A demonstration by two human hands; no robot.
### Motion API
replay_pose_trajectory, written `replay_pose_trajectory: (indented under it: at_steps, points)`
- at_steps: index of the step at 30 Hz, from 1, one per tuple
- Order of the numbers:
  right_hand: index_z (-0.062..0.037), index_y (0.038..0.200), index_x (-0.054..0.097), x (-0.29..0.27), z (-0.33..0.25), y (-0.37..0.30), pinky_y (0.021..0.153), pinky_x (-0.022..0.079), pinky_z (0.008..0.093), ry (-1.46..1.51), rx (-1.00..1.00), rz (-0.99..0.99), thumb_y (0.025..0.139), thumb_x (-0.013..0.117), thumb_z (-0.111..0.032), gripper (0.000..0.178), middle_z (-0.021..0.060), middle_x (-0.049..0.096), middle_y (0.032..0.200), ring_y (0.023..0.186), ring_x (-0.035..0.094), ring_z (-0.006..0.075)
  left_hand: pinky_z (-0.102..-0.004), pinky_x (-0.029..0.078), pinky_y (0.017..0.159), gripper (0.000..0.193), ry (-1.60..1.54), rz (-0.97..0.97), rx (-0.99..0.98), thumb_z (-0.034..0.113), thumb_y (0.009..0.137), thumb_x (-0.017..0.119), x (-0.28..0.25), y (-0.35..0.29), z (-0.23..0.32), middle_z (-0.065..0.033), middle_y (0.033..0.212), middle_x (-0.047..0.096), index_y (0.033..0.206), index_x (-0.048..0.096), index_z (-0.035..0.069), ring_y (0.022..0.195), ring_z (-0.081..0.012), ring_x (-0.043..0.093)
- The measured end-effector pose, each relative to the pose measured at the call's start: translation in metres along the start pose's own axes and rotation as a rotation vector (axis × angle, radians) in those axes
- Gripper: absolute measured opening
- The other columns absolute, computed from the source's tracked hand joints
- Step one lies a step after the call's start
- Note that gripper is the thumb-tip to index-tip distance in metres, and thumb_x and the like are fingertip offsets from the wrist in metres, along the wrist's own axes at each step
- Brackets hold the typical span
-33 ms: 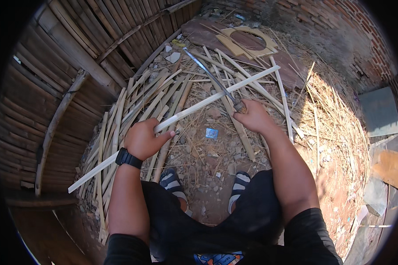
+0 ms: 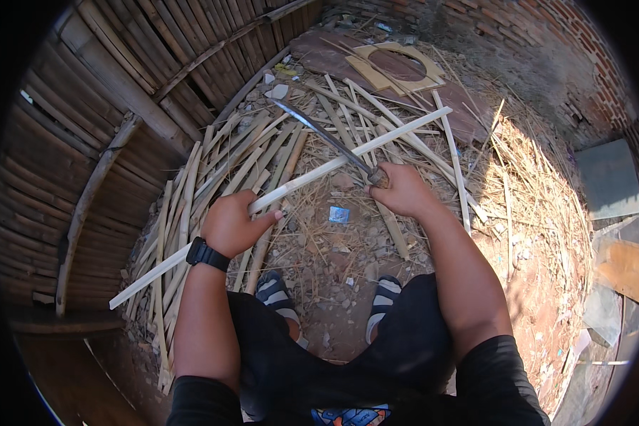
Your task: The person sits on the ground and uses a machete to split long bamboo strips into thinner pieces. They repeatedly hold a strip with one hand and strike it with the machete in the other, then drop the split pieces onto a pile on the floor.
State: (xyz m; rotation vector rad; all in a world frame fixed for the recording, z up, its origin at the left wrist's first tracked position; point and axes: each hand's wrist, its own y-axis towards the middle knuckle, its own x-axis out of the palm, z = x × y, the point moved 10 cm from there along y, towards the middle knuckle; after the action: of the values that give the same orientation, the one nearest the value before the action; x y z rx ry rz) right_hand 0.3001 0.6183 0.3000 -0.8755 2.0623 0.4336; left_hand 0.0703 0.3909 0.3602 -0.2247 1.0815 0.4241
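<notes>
Bamboo slats make up the wall (image 2: 39, 199) to the left, and a worn brick wall (image 2: 579, 53) closes off the upper right; between them I look down on littered ground (image 2: 323, 248) of earth, stones and straw. From my end of the link, I see the left hand (image 2: 231, 221) closed around a long pale wooden strip (image 2: 302, 182), its thumb reaching out along the near side. That strip slants from the lower left, past the wrist with its dark watch (image 2: 207, 254), to the upper right, held above the ground.

Over on the other side, I have the right hand (image 2: 399, 189) wrapped tightly around the handle of a long blade (image 2: 316, 129) — the metal points up and to the left, crossing in front of the strip. Whether the two touch at that crossing, I cannot tell.

Below and around the hands, I see more loose strips (image 2: 186, 206) heaped in a tangle on the left, and a small blue packet (image 2: 339, 214) between the forearms. Farther off lies a tan panel with a round hole (image 2: 366, 72) — and at the right, sunlit straw (image 2: 539, 192) spreads near a grey sheet (image 2: 609, 181)
</notes>
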Motion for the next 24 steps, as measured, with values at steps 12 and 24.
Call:
replay_pose_trajectory:
  at_steps: [12, 24]
  points:
    - [-0.0013, 0.105, 0.069, -0.021, 0.012, -0.003, 0.079, 0.054, 0.047, 0.087, 0.098, 0.112, 0.085, 0.076, -0.031, 0.036, 0.0232, 0.07, 0.084, 0.086, 0.069, 0.0426, -0.0462, 0.053, 0.065, 0.054, 0.005, -0.029, -0.022, 0.053, 0.081, 0.083, -0.003, -0.001, -0.008, -0.0194, 0.072, 0.067, 0.089, 0.072, 0.001, 0.07, -0.0379, 0.069]
    - [-0.0055, 0.109, 0.07, -0.032, -0.057, -0.015, 0.072, 0.052, 0.0501, 0.03, -0.033, 0.037, 0.087, 0.076, -0.035, 0.037, 0.0196, 0.069, 0.075, 0.077, 0.068, 0.042, -0.0453, 0.05, 0.06, 0.053, -0.09, 0.109, 0.0, 0.051, 0.083, 0.082, -0.025, -0.008, -0.022, -0.0176, 0.065, 0.064, 0.088, 0.07, -0.001, 0.063, -0.0366, 0.066]
